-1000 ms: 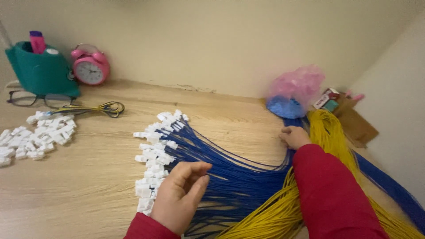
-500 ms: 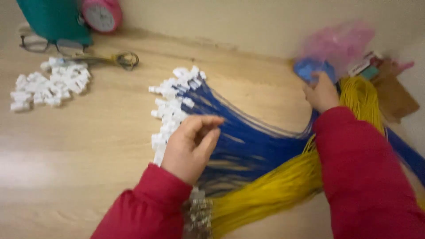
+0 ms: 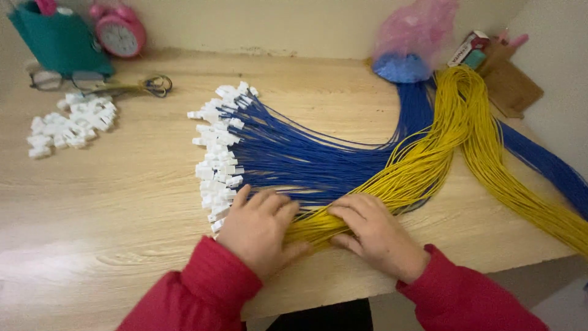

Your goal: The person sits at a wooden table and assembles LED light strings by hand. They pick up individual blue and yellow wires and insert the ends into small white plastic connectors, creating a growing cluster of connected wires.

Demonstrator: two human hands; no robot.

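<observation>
A fan of blue wires (image 3: 306, 153) lies on the wooden table (image 3: 122, 196), each wire ending in a small white connector (image 3: 217, 147) at the left. A bundle of yellow wires (image 3: 429, 159) crosses beside them and runs off to the right. My left hand (image 3: 260, 230) rests flat on the near ends of the yellow wires, beside the lowest white connectors. My right hand (image 3: 373, 233) presses on the yellow bundle just to its right. Neither hand lifts anything. Both sleeves are red.
A pile of loose white connectors (image 3: 70, 125) lies at the left. Behind it are scissors (image 3: 138, 86), glasses (image 3: 61, 79), a teal holder (image 3: 58, 40) and a pink alarm clock (image 3: 119, 34). A pink plastic bag (image 3: 413, 30) sits at the back right. The table's front edge is near my wrists.
My right hand has come from the far blue bundle back to the near yellow wires. My left hand has dropped from above the blue wires onto the yellow ends.
</observation>
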